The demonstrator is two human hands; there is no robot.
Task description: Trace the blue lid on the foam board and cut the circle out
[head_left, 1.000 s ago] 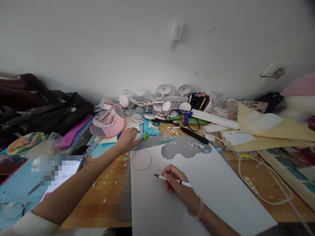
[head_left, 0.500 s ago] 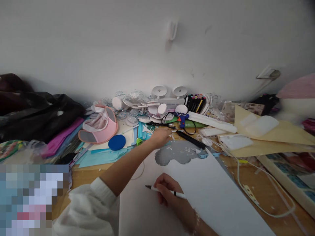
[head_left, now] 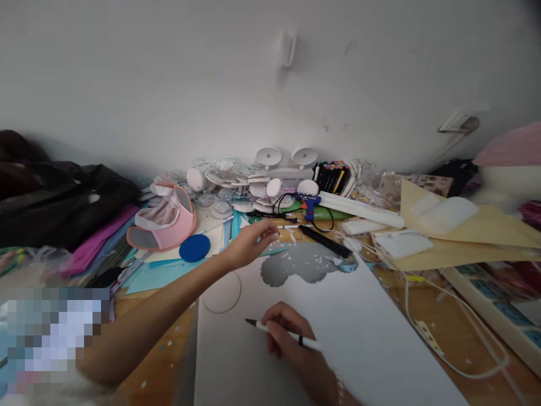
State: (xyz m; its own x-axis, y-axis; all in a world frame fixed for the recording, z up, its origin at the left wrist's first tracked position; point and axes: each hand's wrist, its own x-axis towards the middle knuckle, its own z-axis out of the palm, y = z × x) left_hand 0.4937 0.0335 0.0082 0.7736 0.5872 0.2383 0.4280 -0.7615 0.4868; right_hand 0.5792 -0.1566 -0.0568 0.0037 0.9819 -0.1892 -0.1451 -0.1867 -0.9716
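My right hand is closed around a white marker. The marker's dark tip points left, just over the large white sheet. Above the far left edge of that sheet, my left hand has its fingers loosely bent and apart from the thumb, with nothing seen in it. A thin drawn circle shows on the sheet below my left wrist. At the sheet's far end is a grey cloud-shaped patch with white scraps on it. A black stick-like tool lies just beyond.
Beyond the sheet lie a blue glue gun, a marker set and piled white discs. A pink visor and blue round lid are left. A white cable loops right, beside a white phone-like object.
My left hand has drawn back to the left from near the black tool, uncovering more of the drawn circle. The right hand stays almost still with the marker. The view has shifted slightly.
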